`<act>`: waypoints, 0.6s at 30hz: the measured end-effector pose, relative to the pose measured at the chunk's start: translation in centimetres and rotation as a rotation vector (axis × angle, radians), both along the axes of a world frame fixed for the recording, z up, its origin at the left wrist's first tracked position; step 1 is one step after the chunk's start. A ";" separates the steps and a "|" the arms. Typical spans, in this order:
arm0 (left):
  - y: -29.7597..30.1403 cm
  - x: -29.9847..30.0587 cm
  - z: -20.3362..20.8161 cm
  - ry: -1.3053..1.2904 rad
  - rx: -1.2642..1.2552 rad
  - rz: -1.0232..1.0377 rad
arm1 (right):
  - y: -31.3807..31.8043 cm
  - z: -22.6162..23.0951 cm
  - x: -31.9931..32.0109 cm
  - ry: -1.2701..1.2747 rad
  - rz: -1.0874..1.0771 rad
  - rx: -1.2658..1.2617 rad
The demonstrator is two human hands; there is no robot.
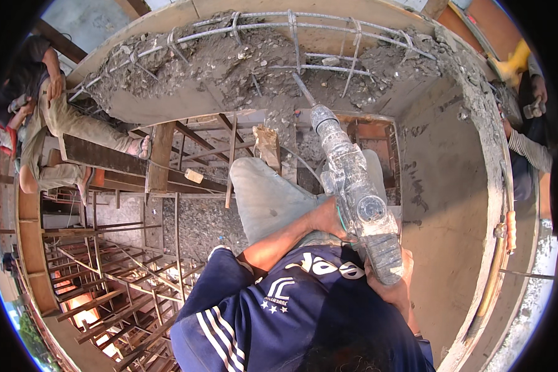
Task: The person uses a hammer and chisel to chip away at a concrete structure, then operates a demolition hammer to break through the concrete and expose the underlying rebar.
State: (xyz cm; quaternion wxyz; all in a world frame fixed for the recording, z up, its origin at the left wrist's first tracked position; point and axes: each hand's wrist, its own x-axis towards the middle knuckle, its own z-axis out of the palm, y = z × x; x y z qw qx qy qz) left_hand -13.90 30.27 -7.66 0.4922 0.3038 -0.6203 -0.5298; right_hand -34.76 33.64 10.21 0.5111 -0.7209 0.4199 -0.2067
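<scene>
A dust-covered rotary hammer (358,186) slants across the middle, its chisel bit (304,90) pointing up and away. The bit's tip reaches the broken concrete (229,71), next to the exposed steel bars (294,43). My left hand (330,220) grips the hammer's left side, its fingertips partly hidden by the body. At the rear end, my right hand (395,282) is closed round the hammer, with most of its fingers out of sight underneath.
A person (62,118) sits at the left with one foot near a wooden plank (161,158). Below lies wooden scaffolding (118,266) over a deep drop. To the right rise a concrete wall (440,204), a long-handled tool (499,266) and another person's striped sleeve (530,152).
</scene>
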 end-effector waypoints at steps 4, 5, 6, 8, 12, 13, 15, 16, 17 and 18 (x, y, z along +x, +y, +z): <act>-1.3 1.2 -2.9 -0.036 -0.021 0.010 | 0.3 -0.8 2.2 0.141 -0.037 0.066; -1.3 1.4 -6.2 0.008 0.062 -0.040 | 0.2 -1.3 3.7 0.276 0.061 -0.149; -1.4 1.8 -6.3 0.010 0.051 -0.051 | 0.4 -3.6 3.4 0.211 0.153 -0.285; -1.2 2.8 -6.5 0.008 0.033 -0.074 | 1.0 -5.5 3.8 0.094 0.095 -0.279; 0.8 6.0 -5.2 -0.399 0.102 0.028 | 1.4 -4.9 4.7 0.057 0.050 -0.085; 1.4 7.3 -3.6 -0.469 0.096 0.136 | 1.1 -4.8 5.0 0.061 0.058 -0.081; 3.0 11.6 -3.0 -0.466 0.292 0.239 | 1.4 -5.1 4.8 0.120 0.056 -0.001; 3.6 14.8 -2.7 -0.404 0.492 0.241 | 1.2 -5.4 4.9 0.088 0.091 -0.047; 4.2 16.6 -0.2 -0.327 0.591 0.595 | 1.1 -6.0 5.0 0.058 0.119 -0.095; 4.9 19.4 -0.1 -0.199 0.557 0.867 | 1.2 -6.4 5.3 0.026 0.157 -0.135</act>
